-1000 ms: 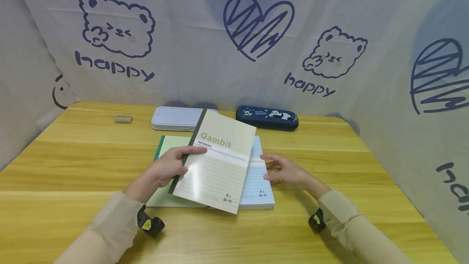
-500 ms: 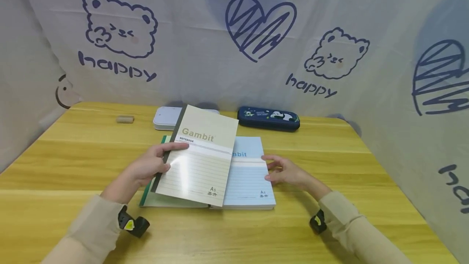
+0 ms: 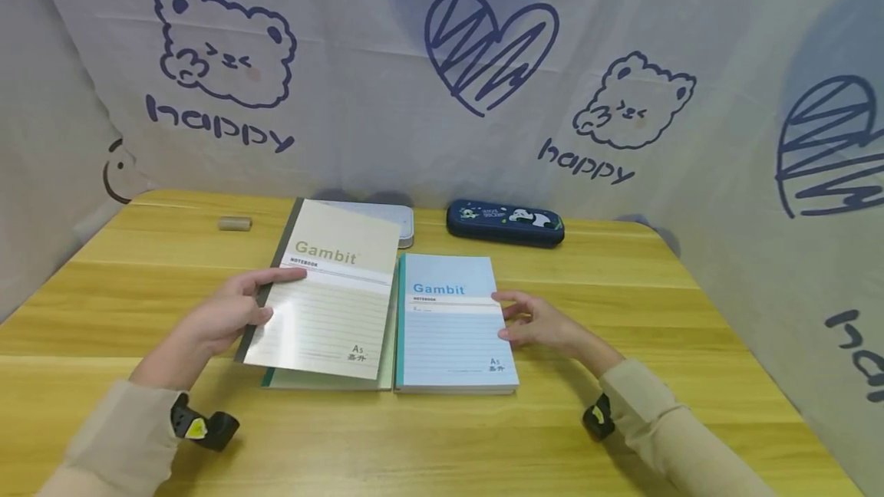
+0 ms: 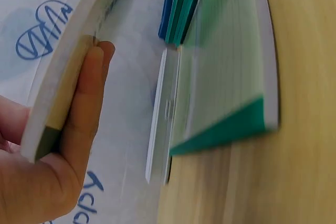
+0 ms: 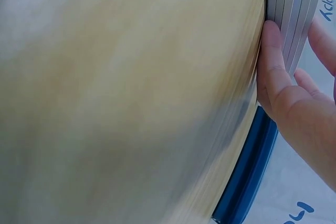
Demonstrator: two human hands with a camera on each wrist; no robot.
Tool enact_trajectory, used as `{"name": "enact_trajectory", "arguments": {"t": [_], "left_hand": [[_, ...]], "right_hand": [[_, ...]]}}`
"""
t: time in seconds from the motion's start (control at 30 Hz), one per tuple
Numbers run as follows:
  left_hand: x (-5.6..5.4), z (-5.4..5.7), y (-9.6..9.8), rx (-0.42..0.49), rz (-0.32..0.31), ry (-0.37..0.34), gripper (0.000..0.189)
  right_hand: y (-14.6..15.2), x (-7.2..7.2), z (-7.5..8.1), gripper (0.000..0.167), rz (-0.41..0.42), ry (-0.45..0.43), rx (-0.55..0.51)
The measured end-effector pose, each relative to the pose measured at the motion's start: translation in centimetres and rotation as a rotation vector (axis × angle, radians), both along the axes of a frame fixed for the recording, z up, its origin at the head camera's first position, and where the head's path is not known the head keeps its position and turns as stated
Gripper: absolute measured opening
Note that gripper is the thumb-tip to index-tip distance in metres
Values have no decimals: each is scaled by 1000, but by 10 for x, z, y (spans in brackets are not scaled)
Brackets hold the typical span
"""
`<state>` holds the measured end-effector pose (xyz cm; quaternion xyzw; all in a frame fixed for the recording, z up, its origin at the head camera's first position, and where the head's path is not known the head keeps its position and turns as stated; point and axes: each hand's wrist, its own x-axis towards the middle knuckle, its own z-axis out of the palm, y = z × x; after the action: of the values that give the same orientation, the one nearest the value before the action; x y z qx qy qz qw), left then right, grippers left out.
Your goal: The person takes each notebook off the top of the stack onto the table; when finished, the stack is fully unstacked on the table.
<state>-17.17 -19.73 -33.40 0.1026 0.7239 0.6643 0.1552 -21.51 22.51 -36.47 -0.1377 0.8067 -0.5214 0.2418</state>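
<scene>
Leftward has gone the cream A5 paper notebook with a dark spine (image 3: pixel 324 313), so the pale blue notebook with a teal spine (image 3: pixel 449 340), partly covered half a second ago, shows its whole front. Nearest me, at the lower left and lower right, black wrist devices (image 3: pixel 214 429) sit by my beige cuffs (image 3: pixel 124 424). My left hand (image 3: pixel 221 313) pinches the cream notebook at its dark spine, probably for a firm edge to carry it by; the fingers behind are hidden from the head camera. It hangs tilted, left of centre, over a pale green notebook with a green spine (image 4: pixel 231 72), leaving only slivers of that one visible from above. My right hand (image 3: pixel 542 324) touches the blue notebook's right edge, likely steadying it at the frame's centre; whether I truly pinch it, I cannot tell (my right wrist view is mostly blurred table (image 3: pixel 621 282)). Layered edges there suggest several books, too indistinct to count. Farther up, the cream cover hides much of a flat white case (image 3: pixel 404 225); right of that lies a navy case with a panda print (image 3: pixel 506 223), and upper left a small brown cylinder (image 3: pixel 235 224), its material unclear. Behind everything hangs white printed cloth (image 3: pixel 359 113), its rightmost heart cut off.
</scene>
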Motion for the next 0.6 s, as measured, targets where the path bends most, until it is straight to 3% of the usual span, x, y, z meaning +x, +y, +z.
{"name": "enact_trajectory", "arguments": {"t": [0.23, 0.6], "left_hand": [[6, -8, -28, -38, 41, 0, 66], [6, -13, -68, -179, 103, 80, 81]], "right_hand": [[0, 0, 1, 64, 10, 12, 19], [0, 0, 2, 64, 5, 23, 27]]}}
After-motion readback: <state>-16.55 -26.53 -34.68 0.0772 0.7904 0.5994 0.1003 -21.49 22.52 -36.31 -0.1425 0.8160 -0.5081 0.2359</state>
